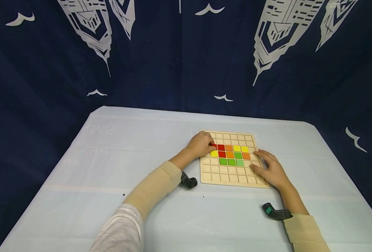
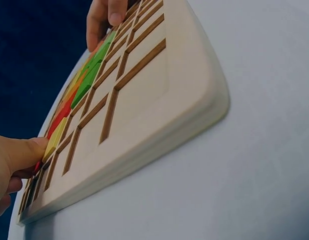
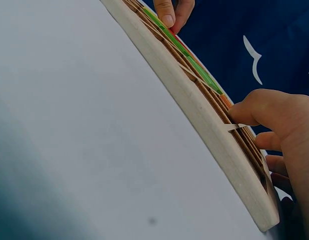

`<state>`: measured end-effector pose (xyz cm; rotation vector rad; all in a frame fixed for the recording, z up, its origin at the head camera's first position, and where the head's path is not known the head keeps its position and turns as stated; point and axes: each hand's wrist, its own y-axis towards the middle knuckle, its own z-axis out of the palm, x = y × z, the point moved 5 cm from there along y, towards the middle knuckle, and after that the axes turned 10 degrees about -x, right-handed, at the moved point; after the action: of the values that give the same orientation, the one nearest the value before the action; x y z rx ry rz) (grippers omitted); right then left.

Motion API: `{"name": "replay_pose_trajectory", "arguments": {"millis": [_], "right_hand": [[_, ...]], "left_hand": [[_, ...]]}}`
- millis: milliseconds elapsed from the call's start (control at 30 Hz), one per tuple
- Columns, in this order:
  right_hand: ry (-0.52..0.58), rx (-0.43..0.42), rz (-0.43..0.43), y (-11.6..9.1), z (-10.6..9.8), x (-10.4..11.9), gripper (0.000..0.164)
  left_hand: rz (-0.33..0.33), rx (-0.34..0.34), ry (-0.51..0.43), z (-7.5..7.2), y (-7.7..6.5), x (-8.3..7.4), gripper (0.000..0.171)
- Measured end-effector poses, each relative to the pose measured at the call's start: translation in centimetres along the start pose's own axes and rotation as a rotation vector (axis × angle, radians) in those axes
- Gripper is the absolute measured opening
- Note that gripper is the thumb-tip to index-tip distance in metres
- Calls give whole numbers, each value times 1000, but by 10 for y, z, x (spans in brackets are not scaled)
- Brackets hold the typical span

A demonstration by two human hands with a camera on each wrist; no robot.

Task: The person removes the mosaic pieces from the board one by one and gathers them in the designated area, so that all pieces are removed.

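Observation:
A square wooden grid board (image 1: 226,179) lies on the table, with rows of red, orange, yellow and green square tiles in its middle cells. My left hand (image 1: 200,144) reaches over the board's left side. Its thumb and fingers pinch a red tile (image 1: 213,146) at the left end of the upper row, mostly covered by the fingertips. Just below the thumb sits a yellow tile (image 2: 55,138). My right hand (image 1: 273,170) rests at the board's right edge, fingers spread and relaxed, thumb over the lower right cells. No tile shows in it.
The board stands on a white-covered table (image 1: 88,168), right of its middle. Beyond the far edge hangs a dark blue curtain (image 1: 160,70) with white prints. Black wrist devices (image 1: 277,212) are near both forearms. A tiny dark speck (image 1: 124,194) lies on the cloth.

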<state>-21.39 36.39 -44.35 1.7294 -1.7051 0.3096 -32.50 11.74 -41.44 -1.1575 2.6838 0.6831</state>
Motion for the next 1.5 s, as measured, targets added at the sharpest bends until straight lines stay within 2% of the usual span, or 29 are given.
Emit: {"name": "replay_pose_trajectory", "arguments": {"millis": [133, 400, 633, 900, 1267, 1367, 1500], "right_hand": [[-6, 3, 5, 0, 1, -2, 62], [-7, 2, 5, 1, 1, -1, 62], [-9, 3, -1, 0, 1, 1, 62], [2, 3, -1, -1, -1, 2, 61], [2, 14, 13, 0, -1, 1, 63], [1, 14, 14, 0, 0, 0, 62], [-4, 9, 11, 0, 0, 0, 62]], "left_hand": [[-5, 1, 4, 1, 0, 1, 24], [-66, 5, -36, 3, 1, 4, 25], [-123, 52, -58, 8, 3, 9, 27], [-88, 61, -39, 5, 4, 5, 24], [-108, -30, -156, 6, 2, 4, 21], [-132, -55, -223, 6, 1, 6, 14], [-189, -74, -360, 4, 0, 10, 6]]}}
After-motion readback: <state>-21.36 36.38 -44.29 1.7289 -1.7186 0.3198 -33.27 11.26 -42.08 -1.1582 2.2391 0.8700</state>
